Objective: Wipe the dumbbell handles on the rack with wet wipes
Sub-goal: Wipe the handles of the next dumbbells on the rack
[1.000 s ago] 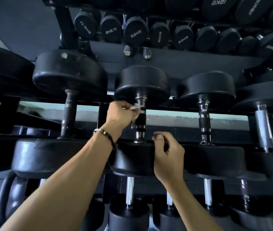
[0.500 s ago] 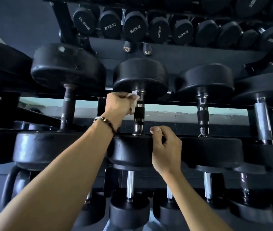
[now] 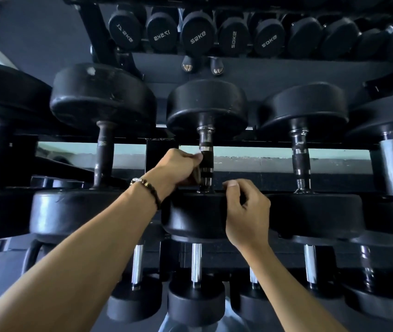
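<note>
Left hand: the left hand (image 3: 178, 165), with a dark beaded bracelet (image 3: 147, 190) on the wrist, has its fingers curled round the black and chrome handle (image 3: 205, 161) of the middle black rubber dumbbell (image 3: 206, 105). The grip is on the middle part of the handle.
Wet wipe: it is not clearly seen; only a small pale edge shows at the fingertips against the handle, so I cannot tell how it lies.
Right hand: the right hand (image 3: 247, 212) is on the near black round head (image 3: 190, 216) of the same dumbbell, fingers curled over its top edge and holding it.
Rack: the black metal rack (image 3: 162, 142) carries a row of large dumbbells lying front to back, with one more dumbbell just beside on each side.
Lower row: under the hands are smaller dumbbells with shiny chrome handles (image 3: 196, 262).
Writing: the far row of black dumbbell ends (image 3: 198, 32) carries pale weight marks, mirrored or turned; one reads as "17.5KG", the others are not sure.
Feet: two feet in dark sandals (image 3: 202, 65) show below that far row.
</note>
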Demonstrator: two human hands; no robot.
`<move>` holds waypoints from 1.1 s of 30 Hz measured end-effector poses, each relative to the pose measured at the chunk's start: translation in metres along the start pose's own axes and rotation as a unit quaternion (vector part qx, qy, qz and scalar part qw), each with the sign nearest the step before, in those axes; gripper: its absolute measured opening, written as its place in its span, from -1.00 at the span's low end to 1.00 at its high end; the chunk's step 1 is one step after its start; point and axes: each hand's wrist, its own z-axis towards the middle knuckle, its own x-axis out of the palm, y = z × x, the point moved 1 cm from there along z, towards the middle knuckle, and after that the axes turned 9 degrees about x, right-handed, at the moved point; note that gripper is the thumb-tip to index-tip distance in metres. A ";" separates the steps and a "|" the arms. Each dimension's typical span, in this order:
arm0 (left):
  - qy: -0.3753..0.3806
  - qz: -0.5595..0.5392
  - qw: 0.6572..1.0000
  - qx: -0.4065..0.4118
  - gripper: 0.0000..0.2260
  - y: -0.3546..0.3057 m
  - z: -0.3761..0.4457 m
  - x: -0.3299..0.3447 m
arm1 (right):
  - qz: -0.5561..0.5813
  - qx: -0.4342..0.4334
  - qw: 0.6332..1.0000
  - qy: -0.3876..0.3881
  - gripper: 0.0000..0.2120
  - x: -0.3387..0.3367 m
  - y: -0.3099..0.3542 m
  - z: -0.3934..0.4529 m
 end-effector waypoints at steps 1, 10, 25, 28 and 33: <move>-0.019 -0.023 0.999 0.016 -0.76 -0.006 0.005 0.001 | -0.001 0.003 1.000 0.001 -0.59 -0.001 0.000 0.000; 0.045 0.146 0.987 0.039 -0.71 -0.006 -0.018 -0.005 | -0.009 -0.003 1.000 -0.008 -0.60 -0.001 -0.002 0.000; 0.012 0.011 0.999 0.032 -0.79 -0.001 -0.011 -0.014 | -0.004 -0.034 0.999 -0.026 -0.60 -0.001 -0.001 0.000; -0.085 -0.113 0.989 0.048 -0.83 -0.019 0.005 -0.004 | -0.001 -0.028 0.999 -0.024 -0.62 -0.001 -0.003 -0.001; -0.072 -0.043 0.995 0.050 -0.87 -0.015 0.013 -0.005 | 0.002 -0.006 1.000 -0.021 -0.65 0.002 -0.006 0.002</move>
